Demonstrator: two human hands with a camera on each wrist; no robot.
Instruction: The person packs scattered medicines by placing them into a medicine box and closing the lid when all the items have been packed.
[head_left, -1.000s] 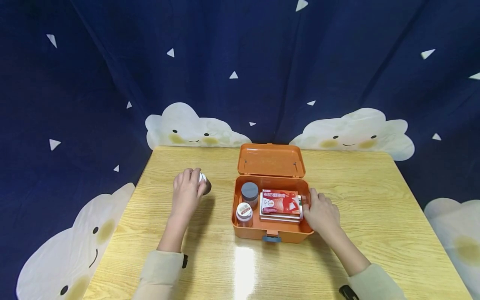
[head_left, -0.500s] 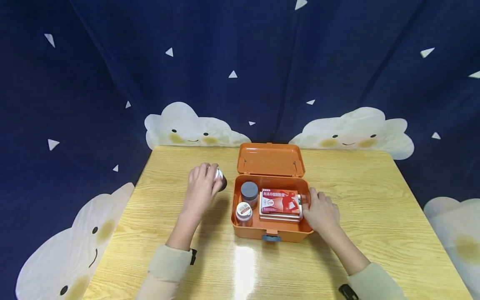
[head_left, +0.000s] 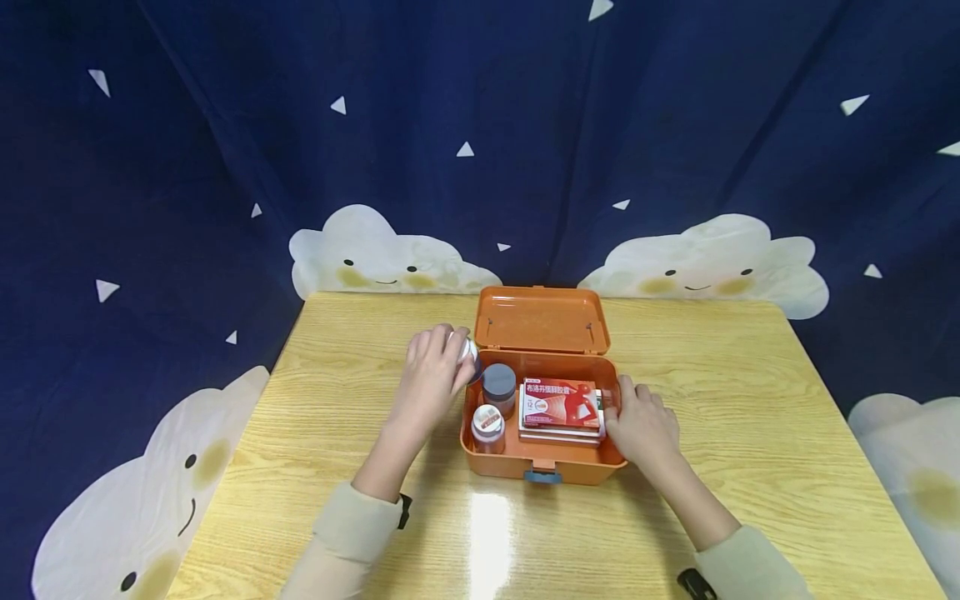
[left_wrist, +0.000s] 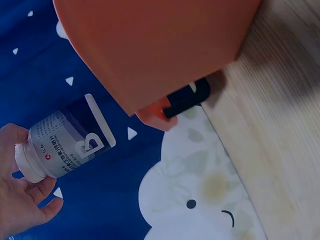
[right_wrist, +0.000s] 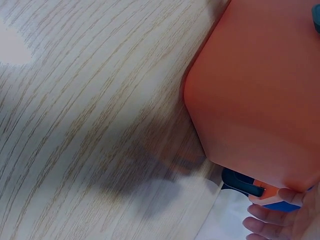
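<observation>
My left hand [head_left: 435,375] pinches the white cap of a pill bottle [left_wrist: 65,142] with a dark base. The bottle hangs tilted at the left rim of an open orange medicine box [head_left: 570,473]; the left wrist view shows its label and base in the air beside the box. On the box's right wall my right hand [head_left: 647,429] grips the rim, thumb inside. Within the box stand a grey-lidded jar [head_left: 498,382] and a white-capped bottle [head_left: 488,421] along the left. Beside them a red and white medicine carton [head_left: 561,404] lies on top of other cartons.
The box's lid [head_left: 542,321] is folded back towards the curtain [head_left: 540,125]. A blue latch [head_left: 543,477] sits on its front. All of this stands on a wooden table [head_left: 750,400], whose far edge meets the curtain.
My left hand has carried the pill bottle rightwards, from over the table to the left rim of the medicine box. The right hand has stayed on the box.
</observation>
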